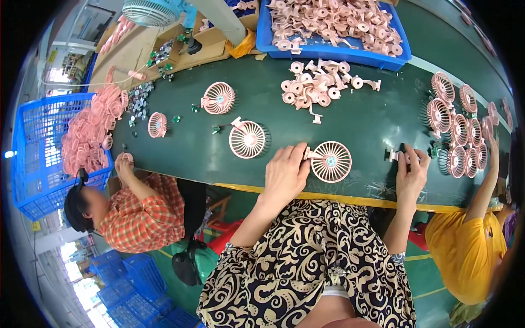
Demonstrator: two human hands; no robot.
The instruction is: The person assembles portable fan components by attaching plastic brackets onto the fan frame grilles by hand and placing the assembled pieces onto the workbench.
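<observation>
My left hand is closed on the short neck of a pink fan head, a round spoked cage with a teal centre that lies flat on the green table. In the fingers of my right hand is a small pink plastic piece, mostly covered by the fingertips. Left of my hands lie two more pink fan heads, one nearer and one farther, with small green circuit boards beside them. Ahead is a loose pile of pink bracket-like parts.
A blue tray heaped with pink parts stands at the far side. Several fan heads cluster at right, near a co-worker in yellow. Another person in a checked shirt works at left by a blue crate and piled pink parts.
</observation>
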